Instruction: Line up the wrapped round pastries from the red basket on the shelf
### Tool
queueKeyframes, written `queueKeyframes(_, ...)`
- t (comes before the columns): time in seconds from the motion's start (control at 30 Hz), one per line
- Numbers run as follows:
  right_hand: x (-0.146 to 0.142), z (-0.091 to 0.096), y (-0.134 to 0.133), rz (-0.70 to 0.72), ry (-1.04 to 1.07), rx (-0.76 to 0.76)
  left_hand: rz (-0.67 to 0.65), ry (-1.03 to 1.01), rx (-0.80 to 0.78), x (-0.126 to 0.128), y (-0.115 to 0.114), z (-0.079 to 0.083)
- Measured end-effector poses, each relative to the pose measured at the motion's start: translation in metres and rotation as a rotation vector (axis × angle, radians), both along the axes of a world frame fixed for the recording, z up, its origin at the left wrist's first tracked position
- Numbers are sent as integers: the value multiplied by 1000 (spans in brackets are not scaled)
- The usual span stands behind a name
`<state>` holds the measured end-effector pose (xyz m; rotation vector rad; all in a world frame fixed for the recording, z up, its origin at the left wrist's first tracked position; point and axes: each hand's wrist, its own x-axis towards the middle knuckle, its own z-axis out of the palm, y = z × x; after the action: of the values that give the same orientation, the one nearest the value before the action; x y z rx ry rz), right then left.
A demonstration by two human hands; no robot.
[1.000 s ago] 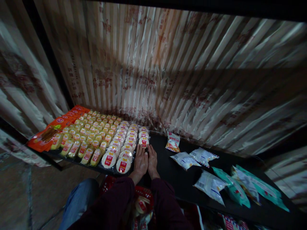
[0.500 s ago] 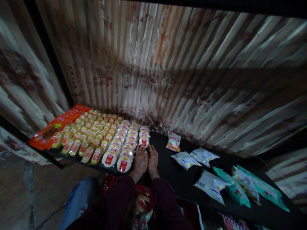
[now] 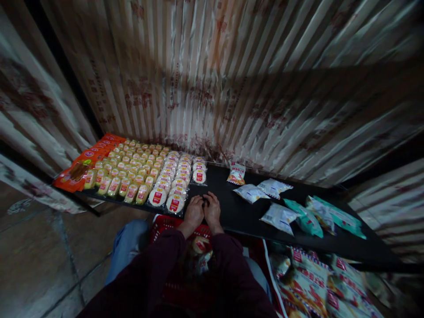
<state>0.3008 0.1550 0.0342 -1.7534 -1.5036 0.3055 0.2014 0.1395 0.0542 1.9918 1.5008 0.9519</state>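
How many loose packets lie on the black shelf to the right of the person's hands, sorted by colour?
Red-and-white plastic packet: 1
White plastic packets: 3
Teal green plastic packets: 2
Pale packet between the teal ones, colour hard to tell: 1
Total: 7

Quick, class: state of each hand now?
Left hand: curled on shelf; holding cannot be told.
Right hand: curled beside it; cannot be told.
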Motion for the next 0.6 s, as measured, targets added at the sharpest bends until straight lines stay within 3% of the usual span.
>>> queueKeyframes(0.2,-5,9,-36,37,41,-3,-137,48,57,-10,-26,-5)
queueKeyframes(0.4,-19,11,-78,72,48,74,-167,56,90,-21,-65,-15)
queueKeyframes(0.6,-31,-9,-128,149,8,134,-285,139,93,-45,-107,-28)
